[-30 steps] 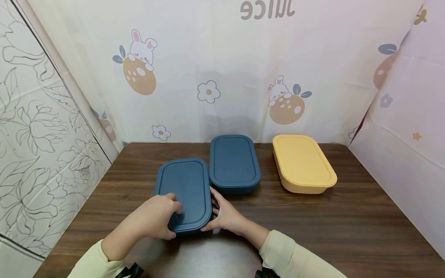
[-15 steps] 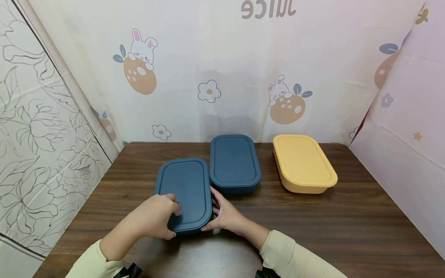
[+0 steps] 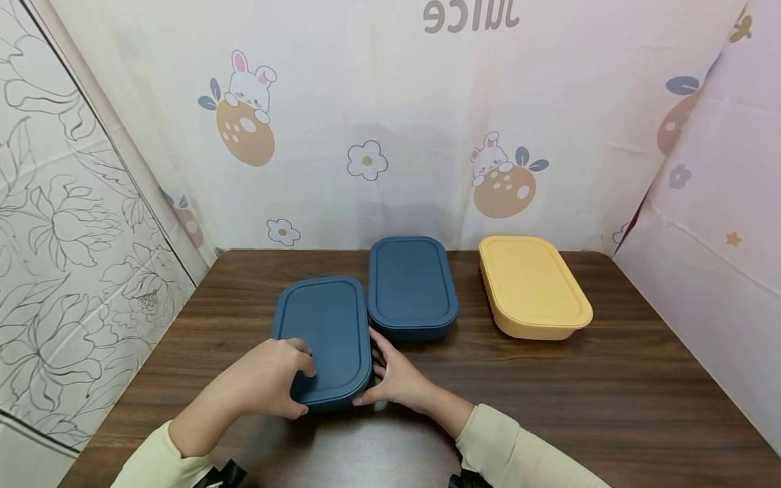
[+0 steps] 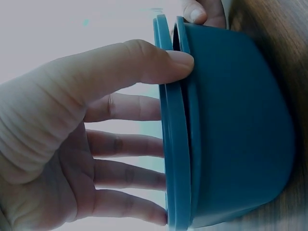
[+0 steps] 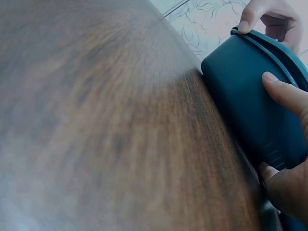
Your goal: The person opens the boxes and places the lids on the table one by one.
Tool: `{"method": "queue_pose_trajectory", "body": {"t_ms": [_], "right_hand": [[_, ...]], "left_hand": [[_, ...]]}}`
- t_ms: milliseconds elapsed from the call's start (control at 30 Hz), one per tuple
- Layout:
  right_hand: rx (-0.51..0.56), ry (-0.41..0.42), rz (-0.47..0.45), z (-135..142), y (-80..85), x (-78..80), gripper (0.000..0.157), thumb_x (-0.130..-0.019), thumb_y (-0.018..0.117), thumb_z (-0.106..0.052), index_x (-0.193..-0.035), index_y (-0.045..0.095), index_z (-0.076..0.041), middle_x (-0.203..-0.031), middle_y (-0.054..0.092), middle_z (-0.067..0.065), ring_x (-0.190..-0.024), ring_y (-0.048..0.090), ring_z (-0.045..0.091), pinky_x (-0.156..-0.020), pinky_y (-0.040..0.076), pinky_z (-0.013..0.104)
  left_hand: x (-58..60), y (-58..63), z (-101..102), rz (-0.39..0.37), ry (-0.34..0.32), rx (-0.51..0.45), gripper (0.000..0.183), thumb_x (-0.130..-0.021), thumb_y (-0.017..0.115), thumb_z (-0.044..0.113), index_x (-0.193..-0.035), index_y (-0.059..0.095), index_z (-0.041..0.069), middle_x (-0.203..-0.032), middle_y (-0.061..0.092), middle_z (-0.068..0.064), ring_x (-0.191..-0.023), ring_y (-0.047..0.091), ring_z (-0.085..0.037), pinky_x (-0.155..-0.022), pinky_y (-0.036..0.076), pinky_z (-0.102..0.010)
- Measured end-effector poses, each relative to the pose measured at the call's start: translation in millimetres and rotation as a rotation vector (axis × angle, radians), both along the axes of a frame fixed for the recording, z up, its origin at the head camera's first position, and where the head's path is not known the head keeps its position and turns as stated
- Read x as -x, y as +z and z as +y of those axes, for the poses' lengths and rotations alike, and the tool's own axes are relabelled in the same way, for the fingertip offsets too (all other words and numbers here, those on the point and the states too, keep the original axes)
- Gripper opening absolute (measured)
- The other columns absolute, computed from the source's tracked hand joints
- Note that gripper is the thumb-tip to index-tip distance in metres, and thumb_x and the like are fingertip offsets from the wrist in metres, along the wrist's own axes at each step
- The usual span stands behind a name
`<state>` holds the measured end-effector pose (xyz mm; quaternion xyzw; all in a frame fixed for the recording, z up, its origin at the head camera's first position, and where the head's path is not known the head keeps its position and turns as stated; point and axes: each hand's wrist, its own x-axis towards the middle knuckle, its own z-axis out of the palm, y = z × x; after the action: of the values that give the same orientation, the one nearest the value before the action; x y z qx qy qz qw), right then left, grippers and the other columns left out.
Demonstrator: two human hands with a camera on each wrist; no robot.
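At the left of the table a blue lunch box (image 3: 332, 404) stands with its blue lid (image 3: 332, 318) on top. My left hand (image 3: 271, 379) is at the near left corner, its thumb on the lid's edge and its fingers on the lid's top. In the left wrist view a narrow gap runs between the lid (image 4: 174, 144) and the box (image 4: 236, 125). My right hand (image 3: 396, 379) holds the box at its near right corner, thumb in front and fingers along the right side. In the right wrist view its thumb lies on the box wall (image 5: 240, 72).
A second blue lidded box (image 3: 411, 285) stands close behind, to the right. Farther right is a yellow lidded box (image 3: 533, 288). All stand on a dark wooden table (image 3: 598, 407), with a patterned curtain (image 3: 415, 169) along its back edge.
My left hand has shifted slightly left at the lid's corner, and the lid's near left edge seems slightly raised. The right hand and the boxes stay in place.
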<state>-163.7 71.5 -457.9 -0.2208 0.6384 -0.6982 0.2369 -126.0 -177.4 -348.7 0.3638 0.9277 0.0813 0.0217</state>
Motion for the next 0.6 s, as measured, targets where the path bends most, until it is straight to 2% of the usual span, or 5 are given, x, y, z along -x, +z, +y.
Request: {"method": "queue_pose_trajectory", "body": {"t_ms": [333,600], "right_hand": [[0.015,0.007,-0.011,0.4,1.4,0.3,0.122,-0.068,0.083,0.012,-0.158,0.007,-0.018,-0.158,0.019,0.018,-0.141,0.027,0.038,-0.102,0.043,0.04],[0.013,0.013,-0.019,1.2,0.2,0.5,0.122,-0.068,0.083,0.011,-0.158,0.005,-0.018,-0.158,0.018,0.019,-0.141,0.026,0.039,-0.102,0.044,0.041]], "left_hand": [[-1.4,6.0,-1.1,-0.002,0.035,0.006,0.035,-0.064,0.088,0.034,-0.089,0.072,0.015,-0.102,0.065,-0.003,-0.088,0.064,-0.02,-0.074,0.054,-0.042],[-3.3,3.2,-5.3,0.02,0.015,-0.038,0.032,-0.064,0.086,0.032,-0.087,0.07,0.016,-0.105,0.066,-0.006,-0.085,0.065,-0.019,-0.071,0.054,-0.038]]}}
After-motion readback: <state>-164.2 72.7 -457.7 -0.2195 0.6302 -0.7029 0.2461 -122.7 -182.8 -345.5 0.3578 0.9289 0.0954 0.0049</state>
